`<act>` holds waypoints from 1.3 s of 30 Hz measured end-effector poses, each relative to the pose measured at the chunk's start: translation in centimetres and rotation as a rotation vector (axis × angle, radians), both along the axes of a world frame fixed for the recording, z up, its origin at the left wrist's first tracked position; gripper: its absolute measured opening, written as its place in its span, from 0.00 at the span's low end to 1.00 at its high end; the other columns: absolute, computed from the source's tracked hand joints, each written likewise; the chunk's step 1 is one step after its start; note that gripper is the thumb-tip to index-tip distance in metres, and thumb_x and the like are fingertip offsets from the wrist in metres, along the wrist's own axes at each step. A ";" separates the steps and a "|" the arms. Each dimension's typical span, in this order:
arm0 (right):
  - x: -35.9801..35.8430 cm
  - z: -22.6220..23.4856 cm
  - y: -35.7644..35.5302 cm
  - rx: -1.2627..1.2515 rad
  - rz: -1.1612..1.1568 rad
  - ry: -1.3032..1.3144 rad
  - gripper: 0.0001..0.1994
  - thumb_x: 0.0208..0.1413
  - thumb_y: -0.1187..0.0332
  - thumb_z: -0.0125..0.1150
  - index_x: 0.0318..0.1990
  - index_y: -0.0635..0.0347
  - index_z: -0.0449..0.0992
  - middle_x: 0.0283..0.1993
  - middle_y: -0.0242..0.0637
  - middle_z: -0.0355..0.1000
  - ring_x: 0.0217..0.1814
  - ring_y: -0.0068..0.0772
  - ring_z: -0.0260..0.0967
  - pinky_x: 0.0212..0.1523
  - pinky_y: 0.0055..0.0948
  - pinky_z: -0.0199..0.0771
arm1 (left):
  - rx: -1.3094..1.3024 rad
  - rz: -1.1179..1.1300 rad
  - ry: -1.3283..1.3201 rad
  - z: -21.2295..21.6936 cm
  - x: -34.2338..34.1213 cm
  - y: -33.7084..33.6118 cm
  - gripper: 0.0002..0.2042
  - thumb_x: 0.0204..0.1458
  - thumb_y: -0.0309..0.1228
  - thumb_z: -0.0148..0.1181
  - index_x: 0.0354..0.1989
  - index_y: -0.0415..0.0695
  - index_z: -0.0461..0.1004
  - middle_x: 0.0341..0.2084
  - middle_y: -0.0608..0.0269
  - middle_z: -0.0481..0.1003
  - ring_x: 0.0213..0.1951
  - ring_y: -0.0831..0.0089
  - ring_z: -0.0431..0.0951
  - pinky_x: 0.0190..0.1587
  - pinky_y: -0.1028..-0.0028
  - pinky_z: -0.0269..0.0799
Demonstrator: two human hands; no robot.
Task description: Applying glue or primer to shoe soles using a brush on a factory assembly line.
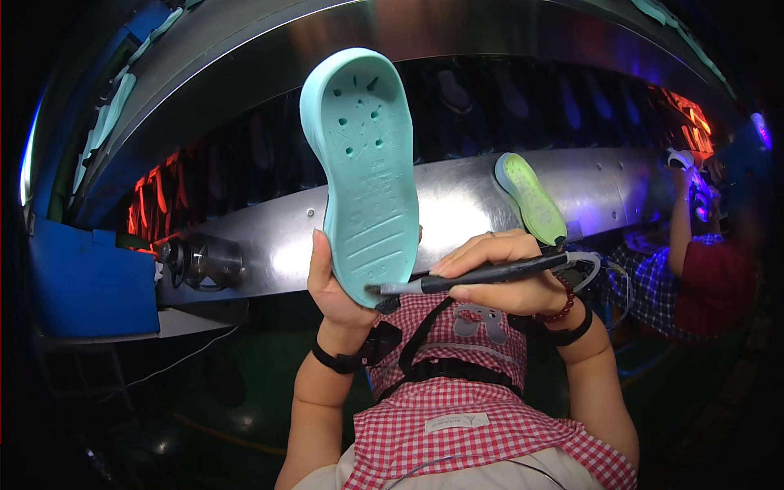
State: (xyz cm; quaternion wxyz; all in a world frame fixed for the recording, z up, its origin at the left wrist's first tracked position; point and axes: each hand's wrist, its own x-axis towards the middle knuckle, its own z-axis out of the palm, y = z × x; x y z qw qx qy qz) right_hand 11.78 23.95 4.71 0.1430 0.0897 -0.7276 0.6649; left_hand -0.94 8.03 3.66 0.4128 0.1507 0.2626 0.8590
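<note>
A turquoise shoe sole [371, 192] stands almost upright before me, its hollow inner side with small holes facing me. My left hand [335, 290] grips its lower end from the left and from behind. In my right hand [510, 278] is a brush [482, 273] with a black handle and a grey ferrule, held like a pen. Its dark tip meets or nearly meets the inside of the sole's lower end; contact is hard to tell. A pale tube runs from the handle's back end past my right wrist.
A green sole with a pale blue edge [535, 200] lies on the metal ledge [457, 196]. At the left stand a metal pot [214, 261] and a blue box [94, 278]. Soles hang or lie in the dark opening behind. Another person [694, 261] works at the right.
</note>
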 end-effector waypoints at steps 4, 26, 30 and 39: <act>0.7 -0.6 -1.0 -0.044 0.048 0.049 0.10 0.41 0.77 0.64 0.35 0.66 0.76 0.36 0.43 0.74 0.39 0.32 0.73 0.40 0.25 0.73 | 0.033 -0.090 -0.064 0.4 -0.7 0.3 0.31 0.55 0.53 0.30 0.60 0.43 0.54 0.54 0.48 0.61 0.53 0.51 0.65 0.55 0.46 0.57; 0.9 1.7 3.3 0.467 0.383 0.036 0.09 0.43 0.73 0.57 0.35 0.61 0.73 0.37 0.38 0.74 0.37 0.39 0.72 0.36 0.30 0.71 | -0.789 -0.524 0.023 2.0 -0.8 -1.0 0.23 0.55 0.39 0.49 0.50 0.30 0.64 0.38 0.49 0.72 0.35 0.72 0.77 0.36 0.78 0.75; 0.9 1.7 3.8 0.523 0.381 0.003 0.09 0.44 0.72 0.55 0.35 0.60 0.73 0.36 0.38 0.74 0.37 0.39 0.72 0.35 0.30 0.71 | -0.752 -0.562 0.059 1.8 -0.9 -1.1 0.23 0.55 0.40 0.49 0.50 0.30 0.64 0.38 0.49 0.72 0.35 0.73 0.77 0.35 0.79 0.76; 1.3 1.5 5.3 0.643 0.344 -0.171 0.10 0.43 0.71 0.58 0.36 0.59 0.74 0.37 0.39 0.73 0.38 0.41 0.71 0.38 0.32 0.71 | -0.785 -0.569 0.095 1.4 -1.5 -1.6 0.22 0.56 0.39 0.48 0.50 0.30 0.63 0.37 0.50 0.72 0.35 0.74 0.77 0.34 0.81 0.76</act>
